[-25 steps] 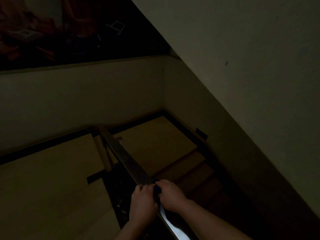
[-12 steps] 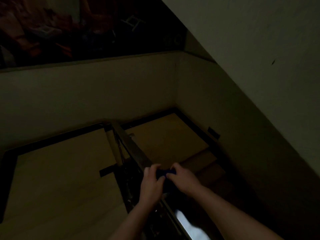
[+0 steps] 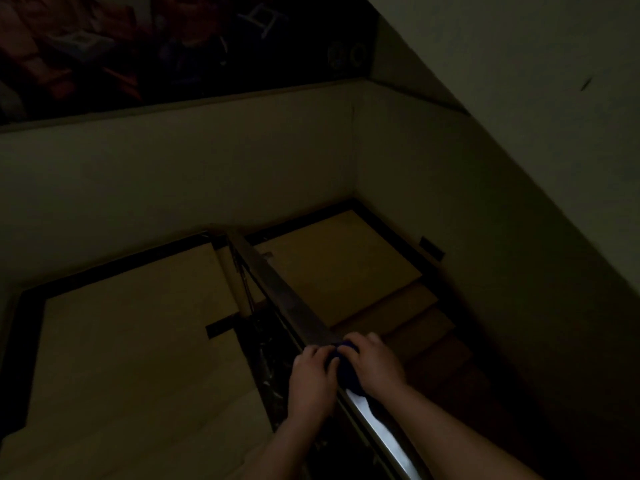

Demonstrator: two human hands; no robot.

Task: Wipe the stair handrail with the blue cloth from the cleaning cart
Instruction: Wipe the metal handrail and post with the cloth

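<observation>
Head view put your two hands low in the frame, at about 6 o'clock. Your left hand (image 3: 313,386) and right hand (image 3: 375,367) sat side by side on the handrail (image 3: 280,285). The blue cloth (image 3: 348,375) was bunched between them, lying on top of the rail. Both hands had their fingers curled down over the cloth and the bar, so each was clamped on the cloth rather than resting flat (the dim light hid the thumbs).

As for progress, I judged the cloth fetched and the wiping under way. From your hands the rail ran on toward 11 o'clock, down to the post (image 3: 230,282) at the landing, and that whole stretch looked left to do. Toward 5 o'clock a short length of rail shone brightly beside your right forearm. I could not tell whether that shine meant it had been wiped or was only a reflection.

By count you had two hands, one cloth, one handrail and one post. The steps (image 3: 415,327) at 3 o'clock of your hands numbered about three that I could make out before the dark took them. One landing (image 3: 121,341) spread out at 9 o'clock. No cleaning cart showed anywhere.
</observation>
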